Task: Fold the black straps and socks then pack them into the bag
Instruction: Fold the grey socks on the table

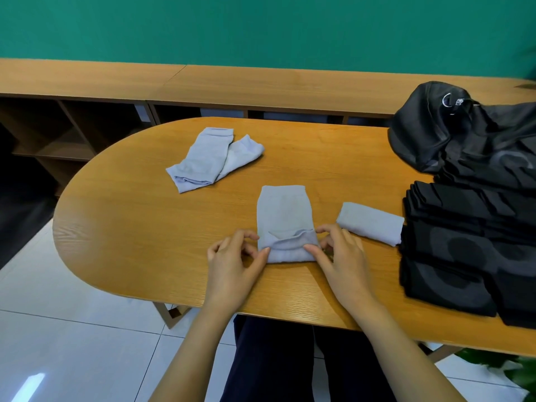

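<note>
Head view: left hand and right hand pinch sock on wooden table.

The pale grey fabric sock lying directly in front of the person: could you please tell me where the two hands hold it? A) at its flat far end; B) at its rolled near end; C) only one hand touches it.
B: the left hand and the right hand both pinch the rolled near end of the pale grey fabric sock, one at each side.
</note>
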The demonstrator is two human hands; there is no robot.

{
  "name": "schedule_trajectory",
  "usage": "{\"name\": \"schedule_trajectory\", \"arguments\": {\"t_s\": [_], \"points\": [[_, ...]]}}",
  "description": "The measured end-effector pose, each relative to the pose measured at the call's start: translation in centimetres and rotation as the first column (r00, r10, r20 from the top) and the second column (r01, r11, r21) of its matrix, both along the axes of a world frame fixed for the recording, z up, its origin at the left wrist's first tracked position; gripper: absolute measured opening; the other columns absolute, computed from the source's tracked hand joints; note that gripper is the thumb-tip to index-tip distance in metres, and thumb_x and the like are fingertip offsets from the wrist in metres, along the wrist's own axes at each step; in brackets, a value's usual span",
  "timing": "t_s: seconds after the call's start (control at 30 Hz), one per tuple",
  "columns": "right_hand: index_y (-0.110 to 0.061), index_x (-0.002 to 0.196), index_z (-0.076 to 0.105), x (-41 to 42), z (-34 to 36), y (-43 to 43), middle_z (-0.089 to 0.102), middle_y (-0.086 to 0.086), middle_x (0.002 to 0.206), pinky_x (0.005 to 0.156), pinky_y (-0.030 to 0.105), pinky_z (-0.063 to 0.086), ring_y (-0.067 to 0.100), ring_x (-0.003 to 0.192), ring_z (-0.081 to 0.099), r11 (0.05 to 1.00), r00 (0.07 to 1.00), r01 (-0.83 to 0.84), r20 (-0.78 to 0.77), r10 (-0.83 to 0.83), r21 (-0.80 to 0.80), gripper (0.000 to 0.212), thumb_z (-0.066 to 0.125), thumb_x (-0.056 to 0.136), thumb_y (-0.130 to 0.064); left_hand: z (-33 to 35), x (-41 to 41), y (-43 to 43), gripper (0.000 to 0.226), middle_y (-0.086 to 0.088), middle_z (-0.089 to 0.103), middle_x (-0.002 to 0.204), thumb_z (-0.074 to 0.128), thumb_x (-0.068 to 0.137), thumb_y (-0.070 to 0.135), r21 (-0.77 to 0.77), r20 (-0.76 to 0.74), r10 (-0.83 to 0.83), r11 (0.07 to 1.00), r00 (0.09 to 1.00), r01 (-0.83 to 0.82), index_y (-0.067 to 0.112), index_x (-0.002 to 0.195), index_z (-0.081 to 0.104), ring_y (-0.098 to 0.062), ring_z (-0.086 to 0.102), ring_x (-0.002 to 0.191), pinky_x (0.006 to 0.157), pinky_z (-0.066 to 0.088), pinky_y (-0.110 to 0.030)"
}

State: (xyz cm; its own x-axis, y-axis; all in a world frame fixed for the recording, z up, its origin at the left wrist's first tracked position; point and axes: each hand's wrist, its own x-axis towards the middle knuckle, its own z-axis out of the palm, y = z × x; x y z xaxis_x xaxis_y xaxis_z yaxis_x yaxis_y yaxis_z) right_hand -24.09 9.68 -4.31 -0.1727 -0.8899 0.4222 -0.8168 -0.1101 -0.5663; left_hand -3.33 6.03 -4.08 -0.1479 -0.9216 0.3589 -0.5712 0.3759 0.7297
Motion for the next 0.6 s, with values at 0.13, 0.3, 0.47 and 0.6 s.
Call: {"name": "schedule_trajectory", "arguments": {"t_s": [0.13, 0.3, 0.47, 0.6], "points": [[-0.032, 0.101, 0.042, 0.1, 0.1, 0.0, 0.050, -0.013, 0.069, 0.076, 0.031, 0.038, 0.005, 0.070, 0.047, 1.000, 0.999, -0.024, -0.031, 0.023, -0.008, 0.032, 0.070, 0.086, -0.037, 0.1, -0.1, 0.1, 0.023, 0.013, 0.059, 0.069, 0.070, 0.087, 0.029, 0.003, 0.028, 0.003, 1.000, 1.000, -0.003, 0.033, 0.102, 0.053, -0.001, 0.055, 0.086, 0.096, 0.023, -0.018], [-0.026, 0.097, 0.051, 0.2, 0.1, -0.1, 0.042, -0.017, 0.081, 0.074, 0.032, 0.038, 0.010, 0.078, 0.043, 0.999, 0.991, -0.031, -0.131, 0.029, -0.011, 0.030, 0.076, 0.082, -0.030, 0.0, -0.1, 0.0, 0.019, 0.014, 0.054, 0.074, 0.070, 0.087, 0.021, -0.025, 0.146, -0.031, 0.999, 0.989, 0.035, 0.034, 0.100, 0.069, -0.005, 0.052, 0.082, 0.093, 0.030, -0.036], [-0.027, 0.104, 0.069, 0.2, -0.7, -0.5, 0.062, -0.011, 0.116, 0.087, 0.028, 0.029, 0.017, 0.108, 0.047, 0.983, 0.949, -0.167, -0.281, 0.141, -0.069, 0.021, 0.053, 0.091, -0.028, -0.6, 0.0, -0.4, 0.029, 0.013, 0.061, 0.113, 0.068, 0.086, 0.011, -0.085, 0.187, -0.101, 0.989, 0.977, 0.119, 0.029, 0.107, 0.073, -0.010, 0.046, 0.107, 0.087, 0.029, -0.036], [-0.032, 0.109, 0.070, 0.3, -0.6, -0.3, 0.065, -0.019, 0.116, 0.092, 0.030, 0.029, 0.013, 0.111, 0.049, 0.993, 0.956, -0.114, -0.273, 0.109, -0.004, 0.032, 0.043, 0.094, -0.037, -0.6, -0.1, -0.3, 0.032, 0.016, 0.066, 0.120, 0.053, 0.088, 0.023, -0.118, 0.230, -0.119, 0.982, 0.966, 0.149, 0.026, 0.112, 0.072, -0.005, 0.044, 0.110, 0.088, 0.028, -0.035]]}}
